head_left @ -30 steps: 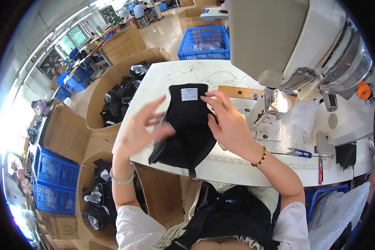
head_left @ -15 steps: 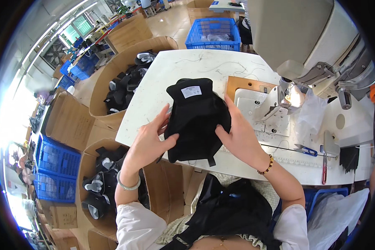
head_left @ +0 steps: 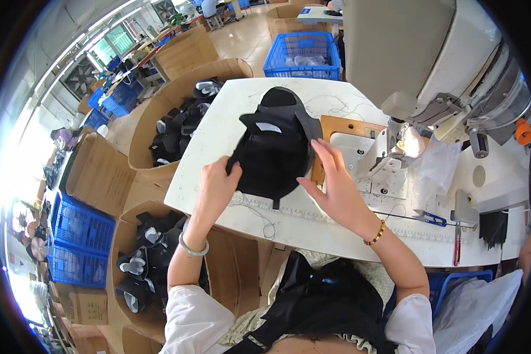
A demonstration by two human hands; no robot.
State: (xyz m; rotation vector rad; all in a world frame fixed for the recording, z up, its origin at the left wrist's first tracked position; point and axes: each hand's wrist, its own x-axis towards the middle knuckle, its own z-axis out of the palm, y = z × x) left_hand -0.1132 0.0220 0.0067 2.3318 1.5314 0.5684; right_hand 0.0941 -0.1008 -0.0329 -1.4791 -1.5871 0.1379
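A black sewn fabric piece [head_left: 271, 156], with a rounded far end, a flap bearing a white label and a short strap at its near edge, lies on the white sewing table [head_left: 197, 171]. My left hand [head_left: 215, 189] pinches its left edge between thumb and fingers. At the opposite edge my right hand [head_left: 343, 194] is open, thumb and fingers apart, the fingertips beside or lightly touching the fabric. Just right of the piece is the sewing machine [head_left: 407, 141], its lamp lit over a white plate and a wooden board [head_left: 351, 126].
Blue-handled thread snips [head_left: 433, 219] and a red-handled tool [head_left: 457, 245] lie at right. Loose threads and a ruler strip [head_left: 318, 217] mark the tabletop. Cardboard boxes [head_left: 144, 147] of black pieces stand at left; a blue crate [head_left: 304, 53] sits beyond the table.
The black piece has moved away from me and down onto the table, its far end now showing. My left hand closed on its left edge; my right hand loosened from its right side.
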